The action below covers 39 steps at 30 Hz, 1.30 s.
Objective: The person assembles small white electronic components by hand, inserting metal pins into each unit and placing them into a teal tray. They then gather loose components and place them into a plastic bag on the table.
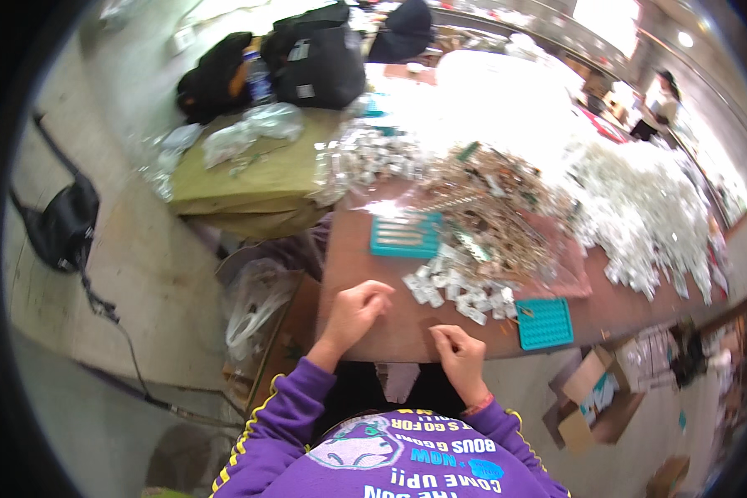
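Over the near edge of the brown table [349, 278], my left hand [358, 314] has its fingers curled in. To its right, my right hand [461, 353] is closed with thumb and forefinger together at the table edge. Anything inside either hand is hidden or too small to name. Beyond the hands lies a loose heap of small white cards or packets [465, 290]. Behind that heap rises a tangled pile of thin brown and gold-coloured pieces [498, 216]. A teal tray [427, 241] holding pale strips lies beyond my left hand. Another teal tray [545, 324] sits right of my right hand.
Clear packets [639, 207] are heaped at the right. Black bags [319, 58] and a bottle [259, 79] stand on a green-covered surface [249, 174] at the far left. An open carton [593, 398] is on the floor at right. A person [660, 108] stands far back.
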Each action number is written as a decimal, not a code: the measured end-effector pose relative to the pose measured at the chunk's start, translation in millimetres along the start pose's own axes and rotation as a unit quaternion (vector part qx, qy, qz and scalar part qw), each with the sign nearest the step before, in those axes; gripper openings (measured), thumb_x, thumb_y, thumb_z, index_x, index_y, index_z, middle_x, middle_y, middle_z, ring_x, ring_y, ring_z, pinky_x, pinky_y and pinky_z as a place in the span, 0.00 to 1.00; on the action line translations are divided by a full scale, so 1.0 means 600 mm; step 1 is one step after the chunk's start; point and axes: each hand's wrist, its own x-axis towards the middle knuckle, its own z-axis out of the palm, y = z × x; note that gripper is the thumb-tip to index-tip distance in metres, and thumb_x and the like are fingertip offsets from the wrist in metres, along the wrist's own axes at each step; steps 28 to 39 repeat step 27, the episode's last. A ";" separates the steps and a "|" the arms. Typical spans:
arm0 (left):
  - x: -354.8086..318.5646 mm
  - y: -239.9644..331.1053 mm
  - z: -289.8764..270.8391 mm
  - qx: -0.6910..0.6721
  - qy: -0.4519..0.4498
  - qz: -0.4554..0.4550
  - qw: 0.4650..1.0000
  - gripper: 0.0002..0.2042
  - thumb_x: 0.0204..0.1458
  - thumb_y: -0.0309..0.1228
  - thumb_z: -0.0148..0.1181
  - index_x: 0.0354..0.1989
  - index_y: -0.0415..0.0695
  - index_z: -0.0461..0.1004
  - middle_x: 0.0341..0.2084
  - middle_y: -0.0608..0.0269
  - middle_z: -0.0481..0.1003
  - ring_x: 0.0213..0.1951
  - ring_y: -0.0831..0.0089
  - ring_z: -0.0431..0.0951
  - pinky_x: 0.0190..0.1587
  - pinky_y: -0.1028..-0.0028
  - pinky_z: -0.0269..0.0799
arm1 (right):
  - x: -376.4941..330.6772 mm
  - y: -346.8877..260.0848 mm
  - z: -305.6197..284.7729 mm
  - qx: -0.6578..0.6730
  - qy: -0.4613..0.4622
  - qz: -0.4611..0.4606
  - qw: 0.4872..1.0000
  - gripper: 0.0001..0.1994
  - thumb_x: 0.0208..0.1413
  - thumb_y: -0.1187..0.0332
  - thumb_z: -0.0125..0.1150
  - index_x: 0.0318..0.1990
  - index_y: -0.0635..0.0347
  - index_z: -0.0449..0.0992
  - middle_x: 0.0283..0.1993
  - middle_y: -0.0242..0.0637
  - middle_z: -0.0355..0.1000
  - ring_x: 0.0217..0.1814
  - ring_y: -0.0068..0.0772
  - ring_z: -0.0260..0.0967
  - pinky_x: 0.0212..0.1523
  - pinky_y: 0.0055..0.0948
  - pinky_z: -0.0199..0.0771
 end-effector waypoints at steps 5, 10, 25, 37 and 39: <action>-0.004 0.008 -0.005 0.023 -0.013 0.012 1.000 0.09 0.59 0.21 0.51 0.43 0.38 0.77 0.27 0.65 0.78 0.31 0.81 0.77 0.36 0.78 0.75 | 0.003 -0.004 0.000 0.018 -0.007 0.033 0.999 0.03 0.56 0.74 0.64 0.36 0.63 0.81 0.24 0.33 0.75 0.22 0.14 0.66 0.24 0.20 0.66; -0.012 0.024 -0.014 0.042 0.010 0.078 0.996 0.09 0.56 0.19 0.53 0.42 0.39 0.77 0.24 0.63 0.78 0.26 0.79 0.76 0.31 0.77 0.73 | 0.024 -0.018 -0.021 0.045 -0.157 0.112 0.980 0.03 0.54 0.75 0.64 0.35 0.64 0.81 0.22 0.30 0.73 0.21 0.13 0.64 0.23 0.19 0.64; -0.007 0.023 -0.012 0.071 0.047 -0.063 0.994 0.07 0.47 0.19 0.59 0.33 0.43 0.79 0.18 0.61 0.72 0.19 0.68 0.72 0.22 0.71 0.66 | 0.069 0.020 -0.047 0.106 -0.297 0.044 0.948 0.07 0.54 0.65 0.67 0.29 0.55 0.77 0.21 0.34 0.72 0.21 0.36 0.72 0.22 0.33 0.69; -0.001 0.023 -0.008 0.114 0.043 -0.056 0.991 0.07 0.47 0.19 0.59 0.33 0.43 0.79 0.19 0.60 0.73 0.20 0.67 0.73 0.23 0.71 0.67 | 0.070 0.018 -0.045 0.042 -0.298 0.003 0.954 0.07 0.55 0.63 0.66 0.29 0.54 0.76 0.20 0.33 0.70 0.21 0.36 0.71 0.21 0.35 0.69; -0.001 0.023 -0.008 0.114 0.043 -0.056 0.991 0.07 0.47 0.19 0.59 0.33 0.43 0.79 0.19 0.60 0.73 0.20 0.67 0.73 0.23 0.71 0.67 | 0.070 0.018 -0.045 0.042 -0.298 0.003 0.954 0.07 0.55 0.63 0.66 0.29 0.54 0.76 0.20 0.33 0.70 0.21 0.36 0.71 0.21 0.35 0.69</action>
